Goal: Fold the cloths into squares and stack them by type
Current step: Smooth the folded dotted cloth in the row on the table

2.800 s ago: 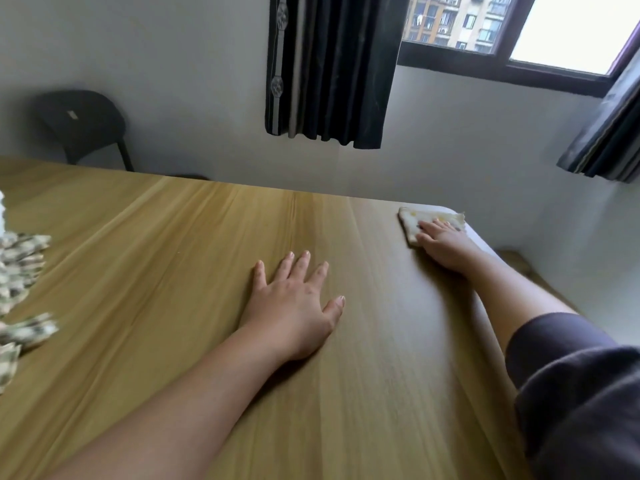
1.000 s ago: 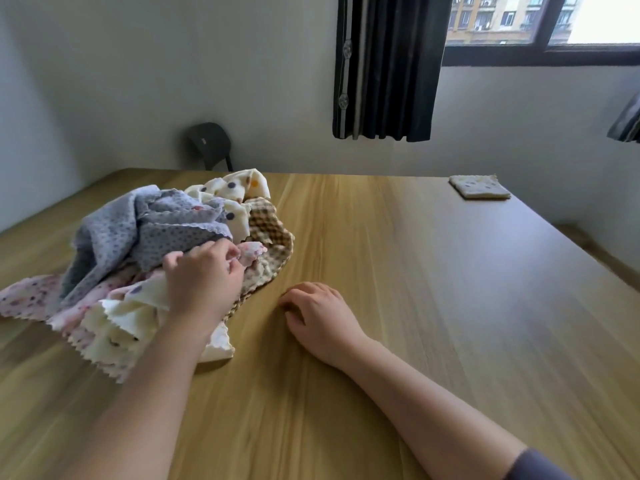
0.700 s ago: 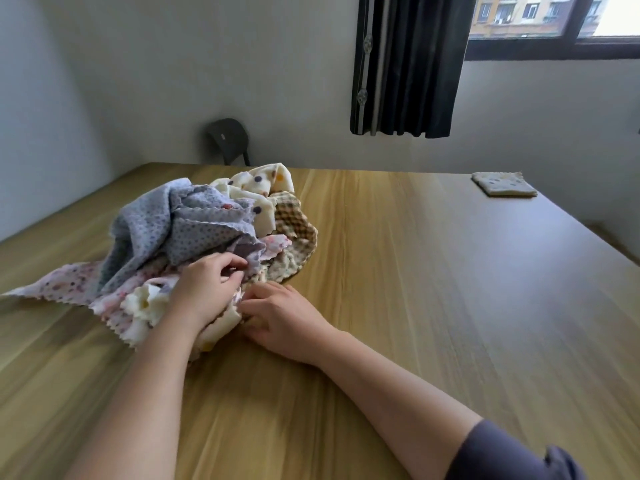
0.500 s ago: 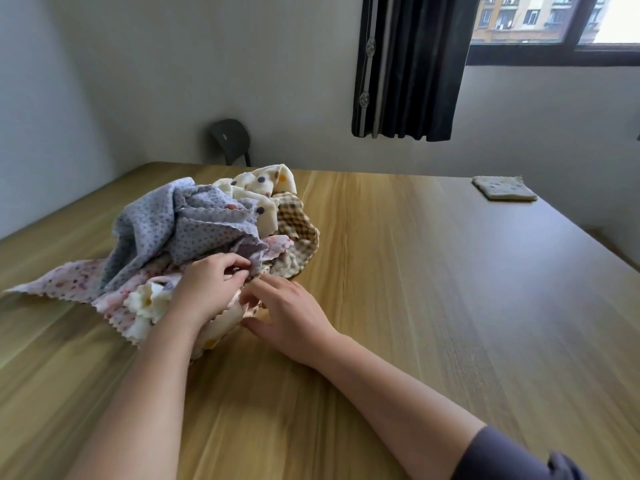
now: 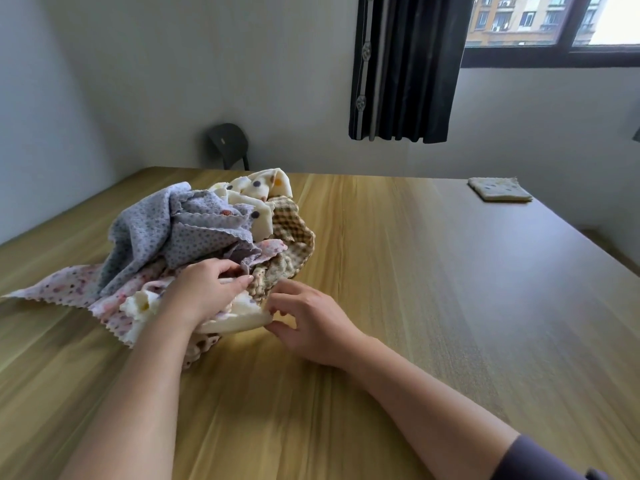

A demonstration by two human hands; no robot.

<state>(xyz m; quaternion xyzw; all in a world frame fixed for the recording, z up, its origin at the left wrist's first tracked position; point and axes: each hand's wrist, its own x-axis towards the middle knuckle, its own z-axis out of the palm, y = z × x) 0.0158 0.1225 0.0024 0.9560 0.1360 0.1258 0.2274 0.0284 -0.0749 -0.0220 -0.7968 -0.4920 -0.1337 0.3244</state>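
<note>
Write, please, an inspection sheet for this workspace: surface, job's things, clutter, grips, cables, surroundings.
Surface: wooden table, mostly bare.
Job's things: pile of unfolded cloths on the left; one folded cloth at the far right corner.
Clutter: nothing seen.
Grips: left hand grips cloth in the pile; right hand pinches the edge of a cream cloth at the pile's near side.
Cables: nothing seen.
Surroundings: dark chair behind the table, dark curtain, window at the upper right.

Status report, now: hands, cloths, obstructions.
Left hand grips cream cloth in cloth pile; right hand pinches its edge. One folded cloth far right. Grey cloth heaped on top.
</note>
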